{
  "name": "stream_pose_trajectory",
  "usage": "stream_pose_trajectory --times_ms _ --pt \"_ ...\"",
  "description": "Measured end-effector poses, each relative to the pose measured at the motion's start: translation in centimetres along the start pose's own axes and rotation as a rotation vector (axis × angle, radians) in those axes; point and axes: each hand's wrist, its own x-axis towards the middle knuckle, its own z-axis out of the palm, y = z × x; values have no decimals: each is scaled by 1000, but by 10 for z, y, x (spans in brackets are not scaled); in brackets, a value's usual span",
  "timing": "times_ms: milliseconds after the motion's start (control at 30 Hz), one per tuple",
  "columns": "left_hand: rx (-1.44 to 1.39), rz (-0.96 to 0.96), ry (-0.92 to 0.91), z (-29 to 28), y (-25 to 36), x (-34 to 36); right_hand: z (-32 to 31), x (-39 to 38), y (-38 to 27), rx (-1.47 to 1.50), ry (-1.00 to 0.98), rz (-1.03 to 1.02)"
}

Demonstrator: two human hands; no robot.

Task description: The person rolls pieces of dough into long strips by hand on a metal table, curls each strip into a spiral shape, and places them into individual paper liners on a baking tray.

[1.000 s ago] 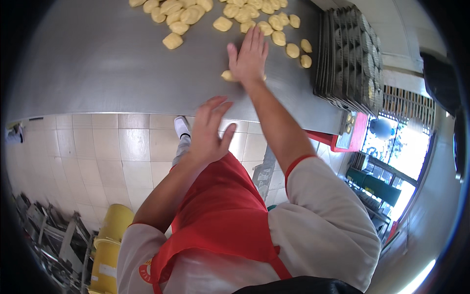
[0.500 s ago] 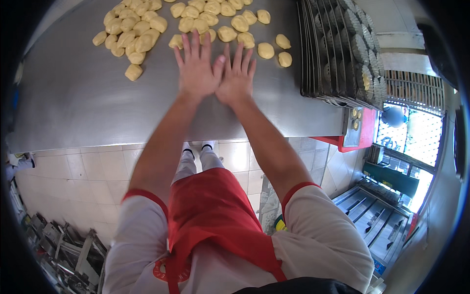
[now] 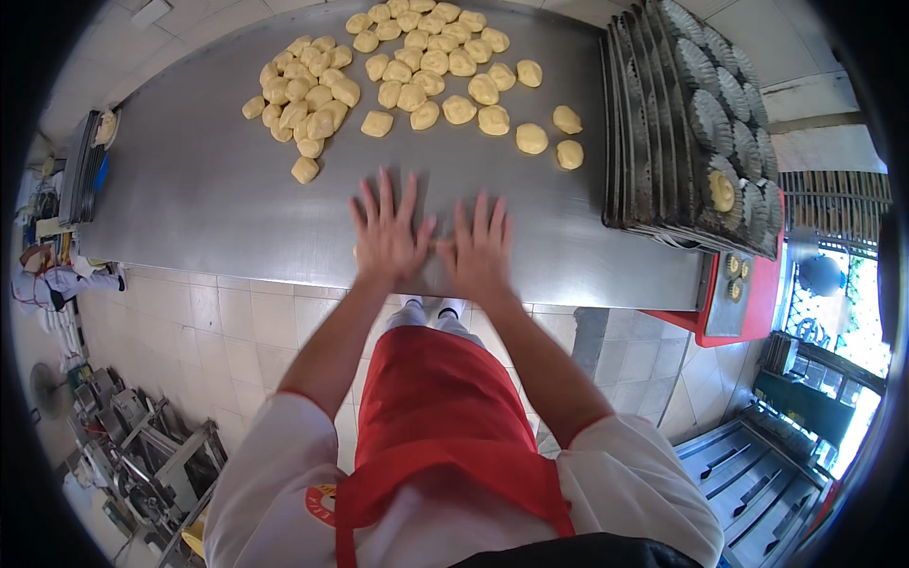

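My left hand (image 3: pixel 390 237) and my right hand (image 3: pixel 478 248) are side by side, palms down, low over the near half of a steel table (image 3: pixel 189 208). Both have their fingers stretched out and spread, slightly smeared by motion. The thumbs almost meet. A sliver of pale yellow shows by the left palm; whether dough lies under the palms I cannot tell. Beyond my fingertips, several rounded dough pieces (image 3: pixel 435 62) spread across the far side. To their left is a heaped pile of dough pieces (image 3: pixel 308 90), with a single dough piece (image 3: pixel 305 170) at its near end.
On the right, a stack of dark baking trays (image 3: pixel 653 123) stands on edge, with fluted metal tins (image 3: pixel 712 123) and dough in one. Past the table's right end is a red surface (image 3: pixel 757 317) with a small tray (image 3: pixel 727 303). Metal equipment (image 3: pixel 151 435) stands on the floor at left.
Both hands have drawn back toward me, away from the loose dough pieces, and have parted slightly. The head view has shifted, showing more of the table's far side.
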Motion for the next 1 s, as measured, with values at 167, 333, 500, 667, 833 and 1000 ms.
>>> stream_pose_trajectory --times_ms 167,333,500,667,833,1000 --pt "-13 104 227 0 -22 82 -10 101 27 -97 180 -42" --pt "-95 151 -117 2 -20 -46 -24 -20 33 44 -139 -258" --pt "-48 140 -222 -18 -14 -120 -31 -91 15 36 -210 -102" --pt "5 48 213 -7 -52 68 -13 76 49 -163 120 35" --pt "-262 69 302 5 -67 93 -15 107 70 -241 92 -8" --pt "-58 80 -27 -4 -44 -66 -17 -37 57 -139 -163 -142"
